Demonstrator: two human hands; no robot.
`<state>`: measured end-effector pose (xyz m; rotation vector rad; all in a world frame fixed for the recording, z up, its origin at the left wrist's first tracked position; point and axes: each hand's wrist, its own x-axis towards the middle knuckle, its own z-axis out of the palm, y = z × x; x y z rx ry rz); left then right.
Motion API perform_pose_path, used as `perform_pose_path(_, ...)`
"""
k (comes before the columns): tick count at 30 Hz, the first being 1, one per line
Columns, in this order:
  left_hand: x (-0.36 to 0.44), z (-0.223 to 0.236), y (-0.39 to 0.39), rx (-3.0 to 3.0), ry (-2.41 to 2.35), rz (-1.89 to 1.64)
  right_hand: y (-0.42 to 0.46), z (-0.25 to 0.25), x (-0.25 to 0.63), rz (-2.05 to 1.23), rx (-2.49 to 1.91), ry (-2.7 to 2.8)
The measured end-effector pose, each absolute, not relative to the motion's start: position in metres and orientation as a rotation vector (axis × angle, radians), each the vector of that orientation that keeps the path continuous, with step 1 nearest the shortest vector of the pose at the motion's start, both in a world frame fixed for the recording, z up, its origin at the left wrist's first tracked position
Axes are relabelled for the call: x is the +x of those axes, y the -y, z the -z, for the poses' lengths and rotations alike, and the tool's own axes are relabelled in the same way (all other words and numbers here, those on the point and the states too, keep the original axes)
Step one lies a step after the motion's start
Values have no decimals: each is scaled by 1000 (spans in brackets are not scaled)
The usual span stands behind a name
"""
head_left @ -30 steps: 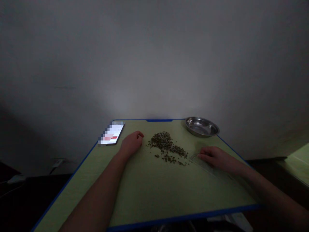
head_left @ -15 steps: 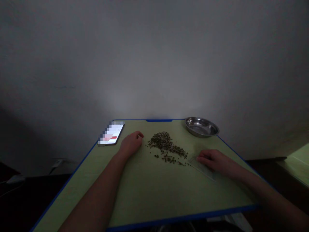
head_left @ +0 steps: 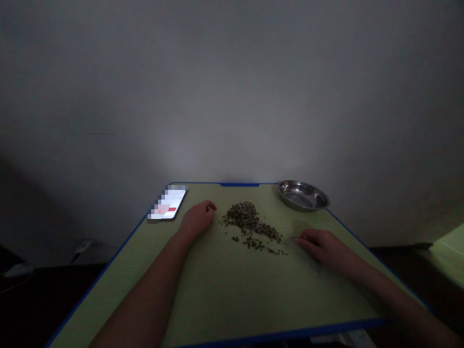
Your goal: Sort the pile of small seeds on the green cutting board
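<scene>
A pile of small dark pellets or seeds point(head_left: 242, 215) lies mid-table, with a looser scatter towards its near right side. Just left of the pile, my left hand point(head_left: 198, 218) rests on the tabletop, its fingers loosely curled in and nothing visible in them. My right hand point(head_left: 319, 244) is on the right, thumb and fingers pinched together on a clear plastic bag point(head_left: 302, 256). This bag lies almost flat on the table, its far left edge by the nearest pellets. Its contents, if any, are too faint to make out.
A shallow steel bowl point(head_left: 303, 195) stands at the table's back right corner. At the back left lies a phone point(head_left: 168, 203) with its screen lit. The pale green table point(head_left: 224, 299) has a blue rim, and a grey wall point(head_left: 232, 96) rises behind it.
The whole scene sits slightly lower in the picture. The bag's near edge, a straight raised line before, now looks flatter. Both hands keep about the same places on the table.
</scene>
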<state>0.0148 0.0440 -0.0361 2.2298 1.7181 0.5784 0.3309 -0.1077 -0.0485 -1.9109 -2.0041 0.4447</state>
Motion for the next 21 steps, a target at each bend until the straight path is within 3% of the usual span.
perform_pose_path(21, 14, 38, -44, 2238, -1710, -579, 111, 49, 319, -360, -1987, 1928)
